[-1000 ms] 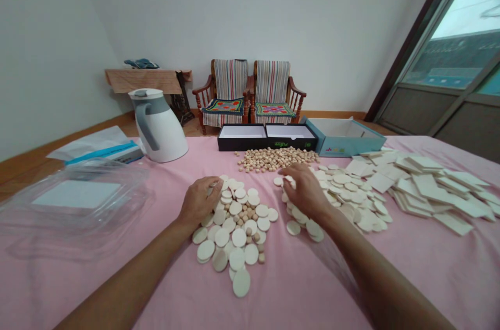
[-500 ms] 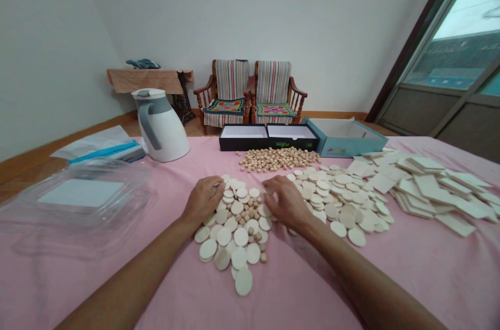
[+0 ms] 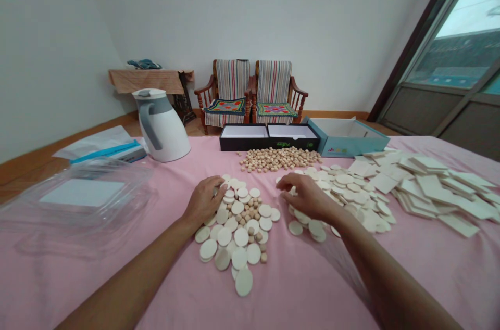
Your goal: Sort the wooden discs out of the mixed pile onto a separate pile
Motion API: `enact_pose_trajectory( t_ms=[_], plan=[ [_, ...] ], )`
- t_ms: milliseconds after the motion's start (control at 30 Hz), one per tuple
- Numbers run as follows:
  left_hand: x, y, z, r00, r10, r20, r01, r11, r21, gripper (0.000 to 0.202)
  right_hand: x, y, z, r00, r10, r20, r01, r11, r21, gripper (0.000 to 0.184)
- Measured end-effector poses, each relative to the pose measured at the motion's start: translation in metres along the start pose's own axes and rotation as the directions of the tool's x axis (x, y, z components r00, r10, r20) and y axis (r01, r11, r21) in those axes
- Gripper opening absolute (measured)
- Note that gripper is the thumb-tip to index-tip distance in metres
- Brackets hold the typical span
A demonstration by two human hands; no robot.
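Note:
My left hand (image 3: 205, 200) rests on the left edge of a near pile of pale round wooden discs (image 3: 238, 228), fingers curled over a few discs. Small wooden beads lie mixed into that pile. My right hand (image 3: 307, 197) hovers knuckles-up over the left end of a larger heap of discs (image 3: 347, 194), fingers bent down in a pinch onto the discs; what they hold is hidden. Behind both lies a heap of small tan beads (image 3: 279, 158).
A pink cloth (image 3: 297, 288) covers the table. At the right lies a spread of pale square tiles (image 3: 433, 187). Two black trays (image 3: 267, 137), a teal box (image 3: 344, 136), a white jug (image 3: 162, 124) and clear plastic lids (image 3: 76, 200) stand further back and left.
My right hand went left to the near disc pile half a second ago and has come back right to the larger heap. My left hand stayed put.

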State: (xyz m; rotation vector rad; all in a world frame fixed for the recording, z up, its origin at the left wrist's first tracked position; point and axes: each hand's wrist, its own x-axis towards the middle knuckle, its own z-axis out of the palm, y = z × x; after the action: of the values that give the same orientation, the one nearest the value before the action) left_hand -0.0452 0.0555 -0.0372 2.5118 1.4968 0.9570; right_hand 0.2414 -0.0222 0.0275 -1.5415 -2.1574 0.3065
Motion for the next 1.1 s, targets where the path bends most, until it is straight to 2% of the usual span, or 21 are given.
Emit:
enact_pose_trajectory(
  t_ms=[67, 133, 267, 367, 433, 500, 600, 667, 733, 833, 933, 1000, 1100],
  plan=[
    [0.0, 0.0, -0.001, 1.0, 0.005, -0.001, -0.005, 1.0, -0.003, 0.036, -0.003, -0.017, 0.011, 0.985, -0.115, 0.128, 0.106, 0.991, 0.079, 0.026],
    [0.0, 0.0, -0.001, 1.0, 0.008, 0.001, -0.008, 1.0, -0.007, 0.035, -0.006, -0.03, 0.02, 0.974, -0.159, 0.161, 0.153, 0.987, 0.044, 0.028],
    [-0.001, 0.0, -0.001, 1.0, 0.003, 0.01, -0.003, 1.0, -0.006, 0.037, -0.008, -0.042, 0.028, 0.974, -0.149, 0.169, 0.159, 0.986, -0.051, 0.025],
    [0.0, 0.001, -0.001, 1.0, -0.006, 0.015, 0.006, 1.0, -0.002, 0.037, -0.005, -0.039, 0.023, 0.981, -0.118, 0.157, 0.134, 0.986, -0.101, 0.024],
    [0.0, 0.001, -0.001, 1.0, -0.013, 0.019, 0.013, 1.0, -0.002, 0.037, -0.003, -0.03, 0.014, 0.996, -0.031, 0.081, 0.046, 0.981, -0.191, 0.021],
    [0.0, 0.001, -0.001, 1.0, -0.014, 0.025, 0.014, 1.0, -0.006, 0.037, -0.001, -0.016, 0.001, 0.993, 0.111, -0.049, -0.121, 0.938, -0.325, 0.019],
    [0.0, 0.001, 0.0, 0.999, -0.013, 0.03, 0.013, 1.0, -0.008, 0.036, -0.001, 0.004, -0.018, 0.926, 0.31, -0.214, -0.377, 0.778, -0.502, 0.02],
    [0.0, 0.001, 0.0, 0.999, -0.013, 0.029, 0.014, 1.0, -0.006, 0.035, -0.001, 0.011, -0.024, 0.892, 0.357, -0.277, -0.451, 0.705, -0.547, 0.023],
    [0.0, 0.001, 0.0, 1.0, -0.007, 0.026, 0.007, 1.0, -0.007, 0.036, -0.002, 0.011, -0.024, 0.913, 0.33, -0.241, -0.409, 0.744, -0.529, 0.025],
    [0.0, 0.001, 0.0, 1.0, 0.004, 0.016, -0.003, 1.0, -0.018, 0.035, -0.004, -0.001, -0.013, 0.979, 0.201, 0.021, -0.18, 0.915, -0.362, 0.025],
    [0.0, 0.001, -0.001, 1.0, 0.005, 0.011, -0.005, 1.0, -0.026, 0.034, -0.008, -0.017, 0.001, 0.974, 0.047, 0.22, -0.01, 0.986, -0.167, 0.025],
    [0.0, 0.001, -0.001, 1.0, 0.006, 0.016, -0.006, 1.0, -0.023, 0.034, -0.011, -0.026, 0.01, 0.968, 0.003, 0.252, 0.032, 0.99, -0.137, 0.025],
    [-0.001, 0.001, -0.001, 1.0, 0.001, 0.029, -0.001, 1.0, -0.008, 0.035, -0.013, -0.035, 0.019, 0.97, 0.003, 0.242, 0.039, 0.985, -0.17, 0.023]
  ],
)
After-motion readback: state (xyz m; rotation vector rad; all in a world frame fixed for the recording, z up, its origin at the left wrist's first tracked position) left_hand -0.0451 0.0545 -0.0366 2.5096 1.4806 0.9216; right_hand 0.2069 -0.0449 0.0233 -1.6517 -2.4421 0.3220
